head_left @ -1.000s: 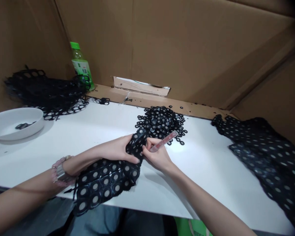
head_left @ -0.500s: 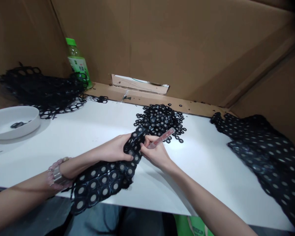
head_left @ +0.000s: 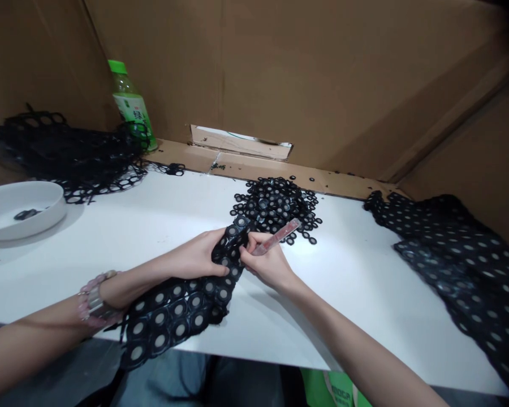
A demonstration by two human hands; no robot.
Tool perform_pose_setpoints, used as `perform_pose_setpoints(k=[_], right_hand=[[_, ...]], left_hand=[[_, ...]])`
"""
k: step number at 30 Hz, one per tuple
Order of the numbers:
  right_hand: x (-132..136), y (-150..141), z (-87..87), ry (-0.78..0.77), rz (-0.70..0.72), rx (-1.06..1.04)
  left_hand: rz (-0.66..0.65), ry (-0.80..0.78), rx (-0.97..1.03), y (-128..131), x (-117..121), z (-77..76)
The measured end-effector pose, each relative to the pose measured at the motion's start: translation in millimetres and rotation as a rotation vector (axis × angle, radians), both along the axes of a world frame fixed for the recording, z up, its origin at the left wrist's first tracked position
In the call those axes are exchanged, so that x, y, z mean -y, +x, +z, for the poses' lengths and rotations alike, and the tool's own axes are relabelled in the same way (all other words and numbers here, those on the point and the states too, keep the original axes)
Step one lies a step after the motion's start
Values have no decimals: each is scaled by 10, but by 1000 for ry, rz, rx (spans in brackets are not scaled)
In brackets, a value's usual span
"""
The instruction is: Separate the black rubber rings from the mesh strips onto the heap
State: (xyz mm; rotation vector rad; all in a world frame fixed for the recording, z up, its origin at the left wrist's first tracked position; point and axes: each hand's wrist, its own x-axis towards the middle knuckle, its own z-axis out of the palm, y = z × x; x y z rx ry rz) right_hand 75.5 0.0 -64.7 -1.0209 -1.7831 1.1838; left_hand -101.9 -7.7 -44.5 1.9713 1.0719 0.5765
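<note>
My left hand (head_left: 203, 252) is closed on a strip of black rubber sheet (head_left: 178, 309) dotted with pale round discs, its thumb lying on top. The strip slants from the table's front edge up to a pile of loose black rings with pale centres (head_left: 275, 203). In my right hand (head_left: 266, 260) is a slim tool with a clear, reddish handle (head_left: 280, 236), held like a pen against the strip's right edge. The tool's tip is hidden by my fingers and the strip.
At the left stand a white bowl (head_left: 46, 212) with small black bits inside, a tangle of black cut-out webbing (head_left: 76, 152) and a green bottle (head_left: 131, 107). More dotted black sheet (head_left: 458, 254) lies at the right. Cardboard walls (head_left: 305, 73) enclose the white table (head_left: 365, 316).
Both hands keep nearly the same place and grip on the strip and tool. The whole view has shifted very slightly.
</note>
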Motion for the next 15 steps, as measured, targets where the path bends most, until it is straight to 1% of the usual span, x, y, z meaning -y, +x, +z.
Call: perform_pose_setpoints(k=[4, 9, 12, 15], right_hand=[[26, -11, 12, 155, -7, 70], [66, -37, 24, 215, 30, 145], [63, -31, 25, 210, 34, 125], [34, -14, -1, 96, 22, 31]], left_hand=[[2, -56, 76, 15, 0, -10], [-2, -165, 181, 29, -5, -20], [-26, -180, 182, 5, -23, 18], [-103, -128, 79, -60, -56, 72]])
